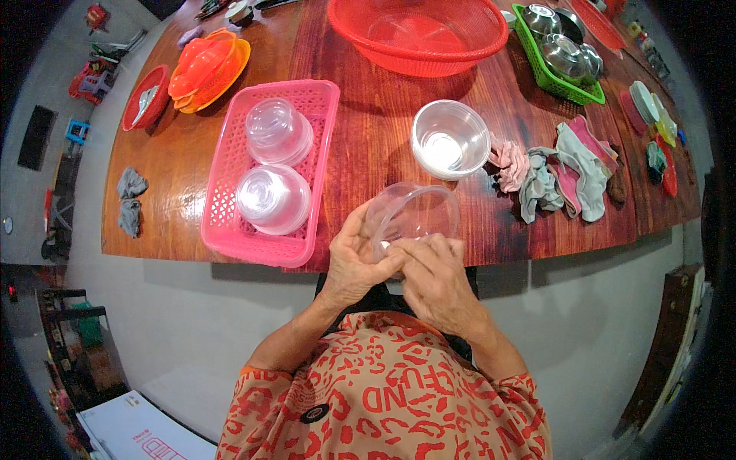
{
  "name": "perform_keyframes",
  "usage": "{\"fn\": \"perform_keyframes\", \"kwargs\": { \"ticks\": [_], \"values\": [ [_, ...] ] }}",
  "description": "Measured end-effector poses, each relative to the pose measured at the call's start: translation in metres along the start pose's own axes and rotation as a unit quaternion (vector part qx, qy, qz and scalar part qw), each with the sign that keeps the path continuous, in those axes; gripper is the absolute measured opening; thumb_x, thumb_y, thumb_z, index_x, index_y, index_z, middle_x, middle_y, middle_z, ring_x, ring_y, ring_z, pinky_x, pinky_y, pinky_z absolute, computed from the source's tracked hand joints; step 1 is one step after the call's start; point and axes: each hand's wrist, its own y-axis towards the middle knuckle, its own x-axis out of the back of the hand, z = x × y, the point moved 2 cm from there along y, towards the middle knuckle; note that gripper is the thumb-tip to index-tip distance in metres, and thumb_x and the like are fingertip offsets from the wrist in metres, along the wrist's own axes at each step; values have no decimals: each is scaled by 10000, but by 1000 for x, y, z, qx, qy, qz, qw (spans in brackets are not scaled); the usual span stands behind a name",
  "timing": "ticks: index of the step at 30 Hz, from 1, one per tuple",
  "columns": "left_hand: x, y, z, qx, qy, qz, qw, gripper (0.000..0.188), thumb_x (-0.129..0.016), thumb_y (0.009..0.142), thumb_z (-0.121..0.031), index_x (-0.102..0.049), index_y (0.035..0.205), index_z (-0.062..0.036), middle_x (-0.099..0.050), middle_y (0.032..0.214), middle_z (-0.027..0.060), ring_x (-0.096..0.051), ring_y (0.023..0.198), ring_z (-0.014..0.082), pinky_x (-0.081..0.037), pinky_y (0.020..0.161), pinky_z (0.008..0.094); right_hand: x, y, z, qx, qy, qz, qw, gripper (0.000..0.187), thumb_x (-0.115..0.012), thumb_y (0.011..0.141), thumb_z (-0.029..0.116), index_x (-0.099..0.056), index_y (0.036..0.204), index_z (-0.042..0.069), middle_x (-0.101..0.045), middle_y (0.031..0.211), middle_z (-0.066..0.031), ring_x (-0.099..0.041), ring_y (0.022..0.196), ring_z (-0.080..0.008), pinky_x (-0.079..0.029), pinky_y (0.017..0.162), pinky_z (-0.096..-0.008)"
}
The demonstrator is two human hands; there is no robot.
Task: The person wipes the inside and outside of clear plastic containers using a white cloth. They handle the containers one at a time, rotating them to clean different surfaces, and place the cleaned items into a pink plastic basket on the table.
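Left hand (356, 254) gripping, right hand (438, 282) pinching, you're holding a clear, round plastic bowl (418, 212) by the glossy brown wooden table edge (537, 250).

The big wooden table (368, 153) has a glossy reddish-brown top, more orange toward its left end, and light lies on the varnish in bright patches. Around it I see a smooth grey floor (192, 330), with soft shadow under the table's right side. Off to the left is what looks like a small blue stool (77, 132), near a dark rectangular panel (36, 138). Closer, at the lower left, are a black frame (80, 313) and a white box (142, 429) with red print. Dark brown wooden furniture (663, 337) stands at the right.
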Motion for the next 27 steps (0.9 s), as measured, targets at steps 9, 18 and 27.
{"fn": "perform_keyframes", "kwargs": {
  "ticks": [9,18,27],
  "values": [
    [13,6,6,59,-218,68,972,801,-642,844,-397,-231,1416,-15,-398,1364,225,-490,1196,349,-435,990,455,-8,-7,-4,78,-15,-44,996,349,-567,778,127,-574,1094,-20,-559,1041,-113,-529,884,-249,-397,731,-374],
    [3,17,12,132,-257,22,957,696,-304,939,-575,-307,1401,-55,-490,1271,230,-503,1161,332,-428,979,469,-6,0,2,47,187,45,980,442,-634,745,68,-516,1160,-28,-504,1098,-159,-502,950,-339,-407,774,-429],
    [-6,15,15,180,-266,5,947,594,-285,963,-527,-375,1323,-63,-538,1215,168,-587,1004,269,-557,754,397,0,9,-13,-1,-119,52,992,198,-574,733,113,-597,884,-13,-529,1002,-145,-531,929,-271,-470,755,-340]
  ]
}}
